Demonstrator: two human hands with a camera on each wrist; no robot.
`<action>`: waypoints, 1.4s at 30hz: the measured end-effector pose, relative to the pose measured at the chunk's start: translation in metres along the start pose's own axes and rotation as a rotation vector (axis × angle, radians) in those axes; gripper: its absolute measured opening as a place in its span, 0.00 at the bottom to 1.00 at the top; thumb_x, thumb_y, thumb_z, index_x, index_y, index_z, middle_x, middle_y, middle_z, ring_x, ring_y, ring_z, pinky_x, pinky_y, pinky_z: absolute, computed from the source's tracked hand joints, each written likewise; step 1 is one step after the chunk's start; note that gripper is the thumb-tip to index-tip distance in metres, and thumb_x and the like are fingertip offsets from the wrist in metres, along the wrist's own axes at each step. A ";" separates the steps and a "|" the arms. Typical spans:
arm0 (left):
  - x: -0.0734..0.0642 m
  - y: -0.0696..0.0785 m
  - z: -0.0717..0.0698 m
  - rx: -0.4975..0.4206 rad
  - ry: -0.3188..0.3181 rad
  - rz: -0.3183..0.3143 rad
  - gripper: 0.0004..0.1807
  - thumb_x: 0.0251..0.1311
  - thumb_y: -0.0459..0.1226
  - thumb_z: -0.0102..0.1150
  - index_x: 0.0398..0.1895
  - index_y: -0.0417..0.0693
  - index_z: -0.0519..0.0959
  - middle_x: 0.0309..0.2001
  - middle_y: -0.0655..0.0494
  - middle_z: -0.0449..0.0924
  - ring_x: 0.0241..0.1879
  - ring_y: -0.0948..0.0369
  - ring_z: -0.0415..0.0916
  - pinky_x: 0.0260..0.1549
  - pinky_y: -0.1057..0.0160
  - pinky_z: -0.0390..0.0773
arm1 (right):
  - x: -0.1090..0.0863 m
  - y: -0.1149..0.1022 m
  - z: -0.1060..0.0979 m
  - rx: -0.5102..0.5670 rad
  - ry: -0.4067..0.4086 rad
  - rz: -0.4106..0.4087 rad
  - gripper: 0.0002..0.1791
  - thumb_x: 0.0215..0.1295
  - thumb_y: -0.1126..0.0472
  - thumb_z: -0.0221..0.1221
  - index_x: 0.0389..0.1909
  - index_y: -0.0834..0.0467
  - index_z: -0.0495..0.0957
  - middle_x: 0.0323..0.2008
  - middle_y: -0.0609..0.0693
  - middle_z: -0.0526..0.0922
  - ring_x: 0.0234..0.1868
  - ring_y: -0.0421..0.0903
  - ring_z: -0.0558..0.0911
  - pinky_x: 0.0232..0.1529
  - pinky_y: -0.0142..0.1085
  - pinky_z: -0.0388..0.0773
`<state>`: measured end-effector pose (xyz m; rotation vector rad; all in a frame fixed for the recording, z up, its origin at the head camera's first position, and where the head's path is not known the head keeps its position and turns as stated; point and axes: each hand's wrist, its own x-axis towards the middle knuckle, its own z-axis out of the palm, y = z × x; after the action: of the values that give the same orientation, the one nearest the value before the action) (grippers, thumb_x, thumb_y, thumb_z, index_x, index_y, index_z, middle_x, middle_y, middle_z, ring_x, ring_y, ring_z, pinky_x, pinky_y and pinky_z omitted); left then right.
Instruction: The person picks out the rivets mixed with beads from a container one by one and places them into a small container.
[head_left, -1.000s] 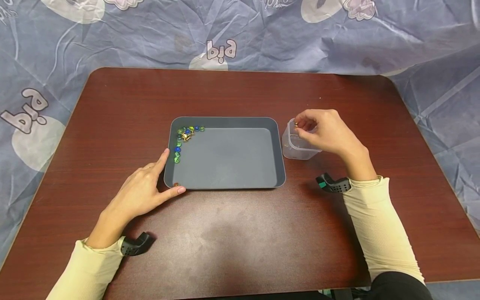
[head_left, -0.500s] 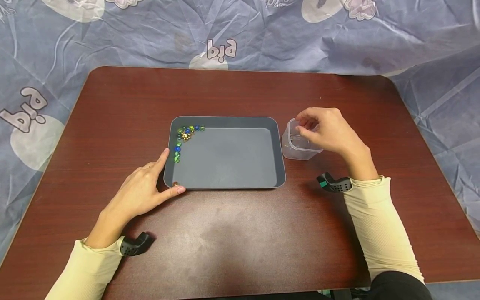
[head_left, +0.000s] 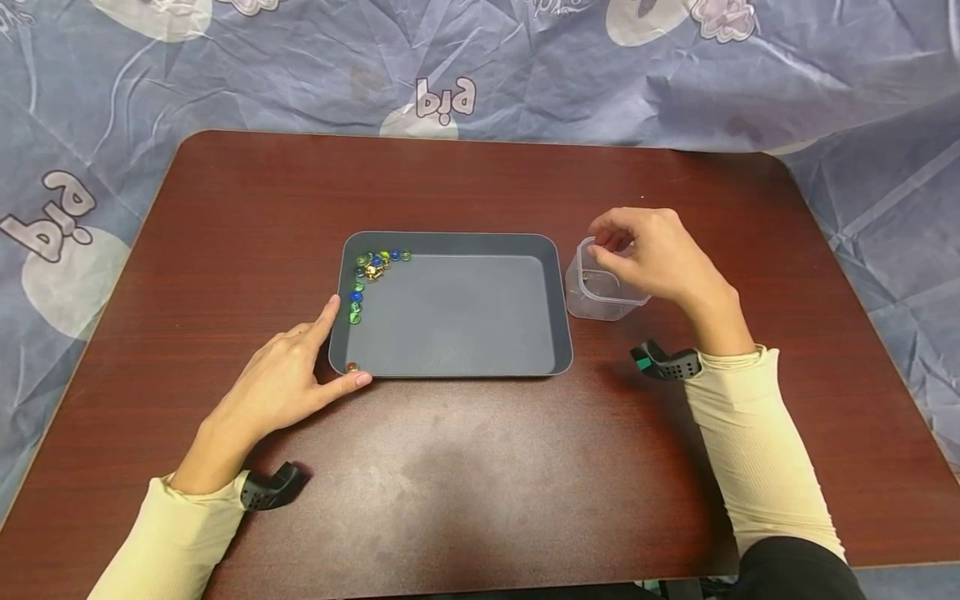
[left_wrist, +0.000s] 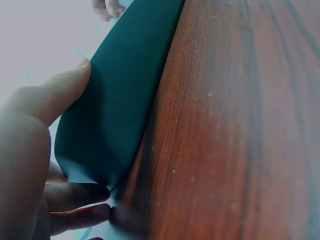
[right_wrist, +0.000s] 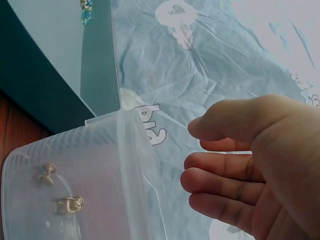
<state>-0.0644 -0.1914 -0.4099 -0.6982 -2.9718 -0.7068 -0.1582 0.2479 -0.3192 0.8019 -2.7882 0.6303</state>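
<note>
My left hand (head_left: 277, 383) rests on the near left corner of a grey tray (head_left: 457, 321), fingers extended along its outside and thumb on the front rim. The left wrist view shows the thumb on the wall of the tray (left_wrist: 115, 100). Over a clear plastic container (head_left: 600, 310), my right hand (head_left: 660, 254) hovers with loosely bent fingers. In the right wrist view, nothing shows between its thumb and fingers. Two small gold-coloured pieces lie in the container: a spool-shaped one (right_wrist: 48, 175) and a rounder one (right_wrist: 70, 205).
Green and blue glass marbles (head_left: 356, 297) line the tray's far left corner, around a cluster of gold-coloured pieces (head_left: 372, 272). An orange-brown marble (head_left: 352, 367) sits in the near left corner. The container stands against the tray's right side on a brown table (head_left: 480, 483).
A small gold-coloured piece at my right fingertips one second ago is gone from them. The right hand has risen slightly over the container. My left hand stays at the tray corner.
</note>
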 end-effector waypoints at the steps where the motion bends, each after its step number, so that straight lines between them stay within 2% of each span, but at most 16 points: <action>1: 0.000 0.000 0.000 0.000 -0.002 0.001 0.57 0.55 0.57 0.68 0.76 0.33 0.52 0.57 0.30 0.76 0.53 0.41 0.76 0.50 0.42 0.72 | 0.000 -0.001 0.000 0.005 -0.001 0.000 0.06 0.57 0.70 0.63 0.36 0.64 0.83 0.27 0.51 0.84 0.28 0.46 0.82 0.32 0.36 0.76; 5: 0.000 0.000 0.000 0.001 -0.006 0.005 0.57 0.55 0.57 0.67 0.76 0.32 0.51 0.59 0.31 0.74 0.55 0.41 0.75 0.53 0.41 0.71 | 0.001 -0.002 0.001 0.006 -0.009 0.007 0.06 0.58 0.70 0.63 0.37 0.64 0.83 0.27 0.51 0.84 0.29 0.46 0.82 0.32 0.35 0.75; 12: 0.001 -0.001 0.001 0.007 -0.012 0.011 0.57 0.56 0.58 0.67 0.76 0.31 0.50 0.59 0.30 0.74 0.56 0.41 0.74 0.54 0.41 0.70 | 0.004 -0.003 0.003 -0.002 -0.011 0.005 0.06 0.58 0.69 0.63 0.37 0.65 0.83 0.27 0.52 0.84 0.29 0.47 0.82 0.33 0.42 0.78; 18: 0.000 -0.002 0.001 0.005 -0.006 0.018 0.57 0.56 0.57 0.67 0.76 0.30 0.50 0.59 0.30 0.74 0.56 0.42 0.74 0.54 0.41 0.70 | 0.008 -0.008 0.004 0.013 -0.016 -0.004 0.06 0.58 0.70 0.63 0.37 0.65 0.83 0.29 0.53 0.85 0.30 0.47 0.83 0.33 0.38 0.77; 24: 0.000 -0.002 0.001 0.007 0.000 0.021 0.57 0.56 0.57 0.67 0.75 0.29 0.50 0.58 0.31 0.75 0.55 0.42 0.75 0.53 0.42 0.71 | 0.012 -0.012 0.006 0.014 -0.020 -0.009 0.06 0.58 0.69 0.64 0.37 0.65 0.82 0.29 0.53 0.84 0.29 0.47 0.82 0.33 0.44 0.78; 42: 0.001 -0.001 0.001 -0.010 -0.008 0.001 0.57 0.56 0.58 0.67 0.76 0.31 0.51 0.60 0.32 0.74 0.57 0.43 0.74 0.54 0.42 0.70 | 0.023 -0.021 0.013 0.052 -0.044 -0.005 0.07 0.60 0.69 0.64 0.39 0.65 0.82 0.31 0.54 0.85 0.31 0.48 0.83 0.36 0.47 0.79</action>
<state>-0.0654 -0.1915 -0.4116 -0.7044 -2.9766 -0.7218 -0.1667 0.2151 -0.3173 0.8420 -2.8193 0.6953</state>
